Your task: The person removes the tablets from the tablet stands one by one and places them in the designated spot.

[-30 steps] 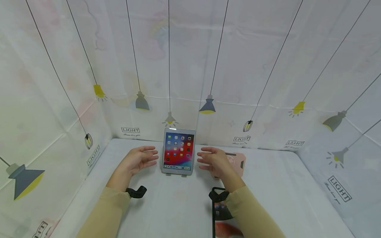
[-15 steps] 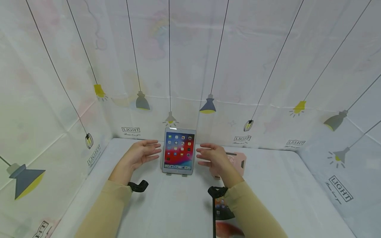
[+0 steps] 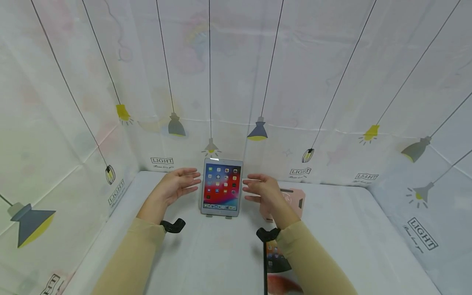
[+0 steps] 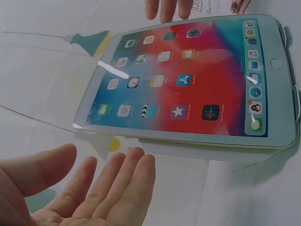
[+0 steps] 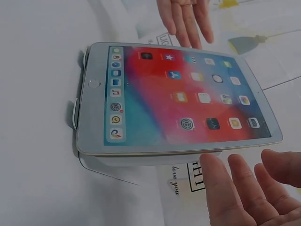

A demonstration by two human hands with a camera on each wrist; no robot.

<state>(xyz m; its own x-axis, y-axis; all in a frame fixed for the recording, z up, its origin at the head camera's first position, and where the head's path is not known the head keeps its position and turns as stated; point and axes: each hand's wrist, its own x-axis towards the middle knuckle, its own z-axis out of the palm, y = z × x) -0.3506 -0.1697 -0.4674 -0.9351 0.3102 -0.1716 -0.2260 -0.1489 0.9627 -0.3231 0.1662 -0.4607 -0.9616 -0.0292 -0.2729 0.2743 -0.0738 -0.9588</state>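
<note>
A white-framed tablet point(image 3: 222, 186) leans upright in a light-coloured stand, whose small front hooks point(image 5: 75, 114) catch its lower edge. Its screen is lit with rows of app icons over a red and blue background. On the left side my left hand point(image 3: 173, 189) is held with fingers extended and slightly spread, a narrow gap from the tablet's edge. My right hand point(image 3: 268, 196) mirrors it on the other side, its fingertips very near the right edge; contact there cannot be made out. Neither hand holds anything. Most of the stand is hidden behind the tablet.
A pink flat case or panel point(image 3: 295, 203) lies behind my right hand, partly covered by it. Under my right forearm lies a black-framed tablet point(image 3: 274, 262) with its screen lit. A cloth wall point(image 3: 228, 82) printed with lamps rises behind the white table point(image 3: 206, 262).
Both hands have moved slightly farther forward and closer in to the sides of the white-framed tablet. The tablet and its stand stay in place.
</note>
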